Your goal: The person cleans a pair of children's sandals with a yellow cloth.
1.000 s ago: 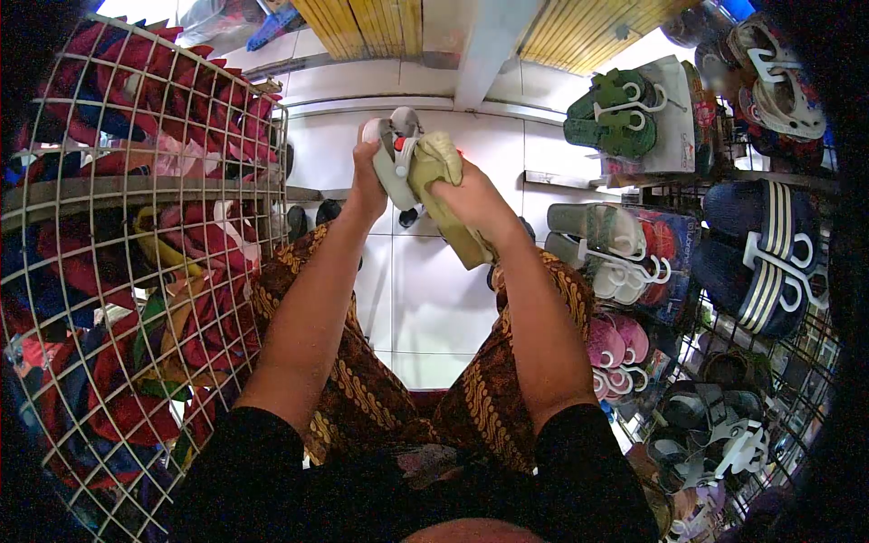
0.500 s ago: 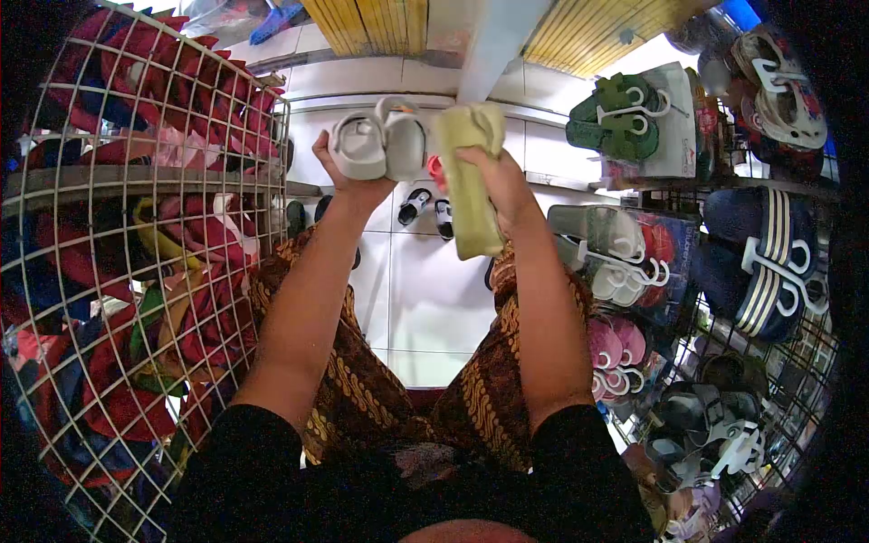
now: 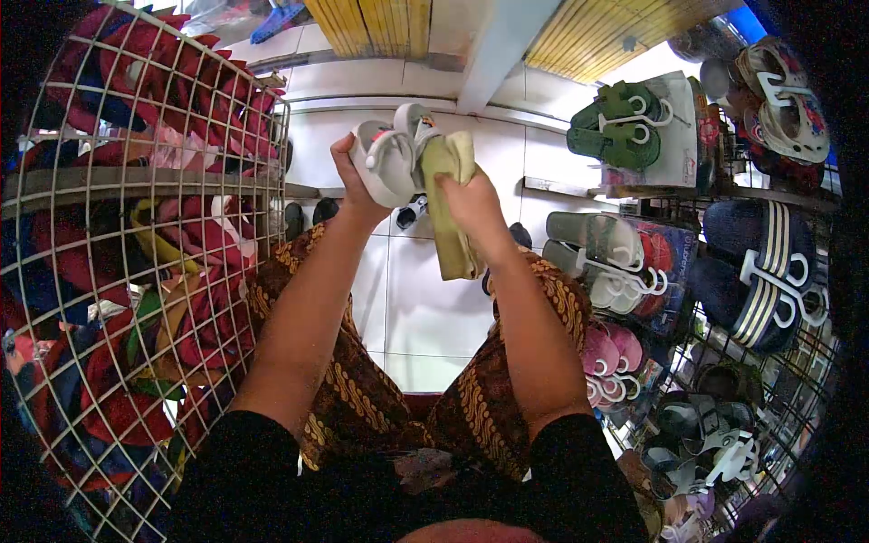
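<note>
A pair of light grey sandals [image 3: 387, 170] is held up over the floor in my left hand [image 3: 359, 188], whose fingers are wrapped round their left side. My right hand [image 3: 471, 206] grips a folded yellow-green cloth [image 3: 445, 226], with its upper end against the right sandal and its lower end hanging down. The cloth covers part of that sandal.
At the left stands a wire grid [image 3: 145, 172] with red and dark items behind it. Racks at the right hold green sandals [image 3: 620, 127], navy striped slippers [image 3: 769, 262] and pink sandals [image 3: 611, 348]. More footwear [image 3: 412, 213] lies on the tiled floor [image 3: 425, 308].
My right hand has brought the cloth leftward, from beside the sandals to against the right one. The sandals have tilted and turned in my left hand.
</note>
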`<state>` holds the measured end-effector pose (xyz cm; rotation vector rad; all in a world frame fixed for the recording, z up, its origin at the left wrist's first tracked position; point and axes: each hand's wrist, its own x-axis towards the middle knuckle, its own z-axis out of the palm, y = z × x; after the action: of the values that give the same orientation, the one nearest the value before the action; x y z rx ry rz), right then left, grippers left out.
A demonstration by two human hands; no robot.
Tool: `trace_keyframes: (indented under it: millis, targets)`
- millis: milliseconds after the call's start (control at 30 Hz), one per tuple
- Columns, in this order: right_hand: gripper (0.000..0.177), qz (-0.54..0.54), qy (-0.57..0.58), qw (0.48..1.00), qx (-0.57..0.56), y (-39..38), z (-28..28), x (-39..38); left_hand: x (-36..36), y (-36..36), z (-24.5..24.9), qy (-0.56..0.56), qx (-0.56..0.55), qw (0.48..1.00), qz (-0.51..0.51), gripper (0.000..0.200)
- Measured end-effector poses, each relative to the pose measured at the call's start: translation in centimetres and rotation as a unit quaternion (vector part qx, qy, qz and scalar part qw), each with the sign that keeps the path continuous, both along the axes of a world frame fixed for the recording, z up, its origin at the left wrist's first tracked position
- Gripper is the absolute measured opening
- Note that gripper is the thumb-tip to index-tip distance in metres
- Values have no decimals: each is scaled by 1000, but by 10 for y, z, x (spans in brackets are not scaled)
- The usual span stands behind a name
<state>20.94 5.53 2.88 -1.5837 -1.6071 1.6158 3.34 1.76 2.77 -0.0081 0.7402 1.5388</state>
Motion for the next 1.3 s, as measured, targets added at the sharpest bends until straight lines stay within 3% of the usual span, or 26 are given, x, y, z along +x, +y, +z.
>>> trace_keyframes:
  millis: [100, 200, 300, 400, 567, 667, 867, 933, 967, 1067, 1133, 1233, 1300]
  targets:
    - [38, 14, -2, 993, 113, -9, 24, -4, 4, 3, -1, -21, 13, 1000, 6, 61]
    - [40, 39, 26, 997, 54, -5, 32, -4, -8, 2, -14, -86, 60, 994, -15, 66]
    - [39, 49, 73, 993, 77, -4, 19, -1, -19, 3, -30, -123, 76, 989, -30, 75]
    - [39, 75, 103, 990, 59, -3, 37, 2, -8, 3, 9, -123, 95, 987, -39, 65]
    - [35, 73, 142, 987, -9, -2, 43, 1, -19, 1, -19, -264, 263, 927, -39, 72]
    - [33, 70, 183, 980, -41, -2, 45, 2, -28, 14, -43, -235, 82, 966, -65, 83]
    - [32, 87, 194, 976, -53, -1, 42, 3, -24, 12, -40, -121, 174, 973, -89, 75]
    - [32, 95, 188, 975, -70, -1, 45, 3, -20, 4, 4, -140, 182, 969, -88, 90]
    - [33, 91, 179, 977, -68, -1, 46, 2, -19, 4, 13, -146, 96, 984, -44, 101]
    - [36, 83, 156, 982, -60, 0, 46, 3, -24, 3, -10, -147, 143, 977, -64, 94]
    - [40, 85, 146, 984, -54, 2, 49, 5, -20, 4, 0, -158, 100, 982, -35, 90]
    - [38, 70, -59, 990, 107, 4, 68, 8, -18, 7, 6, -142, 53, 988, 20, 83]
    - [35, 90, -59, 983, 149, 6, 56, 12, -19, 8, 9, -126, 47, 991, 21, 80]
